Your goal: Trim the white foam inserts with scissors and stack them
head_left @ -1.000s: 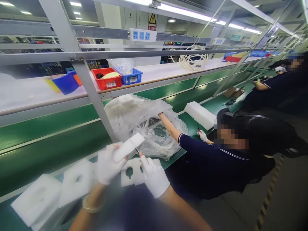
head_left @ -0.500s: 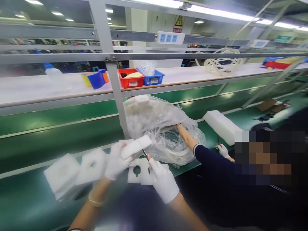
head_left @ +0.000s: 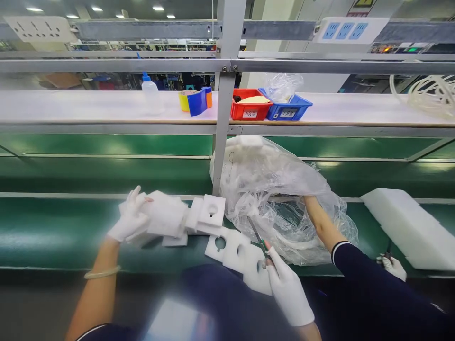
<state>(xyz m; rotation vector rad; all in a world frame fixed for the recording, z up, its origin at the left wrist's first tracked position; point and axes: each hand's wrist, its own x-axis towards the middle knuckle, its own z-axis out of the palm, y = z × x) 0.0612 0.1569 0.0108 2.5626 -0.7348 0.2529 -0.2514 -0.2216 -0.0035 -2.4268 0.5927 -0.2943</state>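
My left hand (head_left: 130, 217), in a white glove, rests on a stack of white foam pieces (head_left: 163, 215) on the green belt. My right hand (head_left: 286, 286), also gloved, grips a thin tool with a green handle (head_left: 258, 234), likely scissors, pointing up over flat foam cut-outs with round holes (head_left: 234, 248). A square foam block with a hole (head_left: 212, 210) lies between the two hands.
A co-worker's bare arm (head_left: 320, 220) reaches into a clear plastic bag (head_left: 273, 189) on my right; their gloved hand (head_left: 393, 265) is beside a long foam slab (head_left: 405, 227). A metal post (head_left: 222, 118) stands behind. The shelf carries a red bin (head_left: 249, 111), a blue bin (head_left: 289, 109) and a bottle (head_left: 151, 94).
The camera swung left. My left hand put down the foam strip it held and moved left onto the foam stack. My right hand dropped lower with the tool.
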